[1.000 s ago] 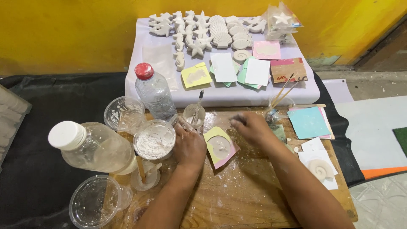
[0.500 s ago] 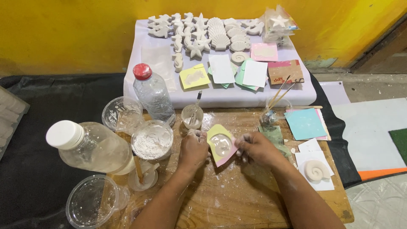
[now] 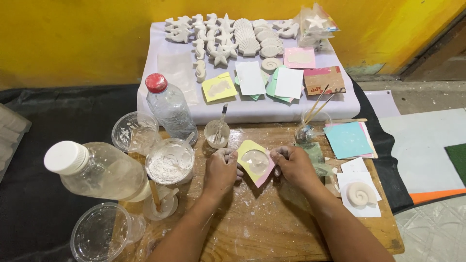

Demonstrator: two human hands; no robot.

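A small yellow-and-pink mould [image 3: 256,161] filled with wet white plaster lies on the wooden board [image 3: 272,228]. My left hand [image 3: 221,170] grips its left edge with curled fingers. My right hand [image 3: 292,164] holds its right edge the same way. Both hands are dusted white. Just behind the mould stands a small clear cup [image 3: 216,133] with a stirring stick in it.
At left are a tub of white powder [image 3: 170,161], two plastic bottles [image 3: 169,107] [image 3: 97,171] and empty clear cups [image 3: 134,132]. A white cloth [image 3: 179,77] at the back carries several plaster sea shapes and coloured moulds. A spiral shell cast [image 3: 360,195] lies at right, near a blue mould [image 3: 347,139].
My right hand came back from the right side of the board to the mould. Both hands now hold the mould at its two edges.
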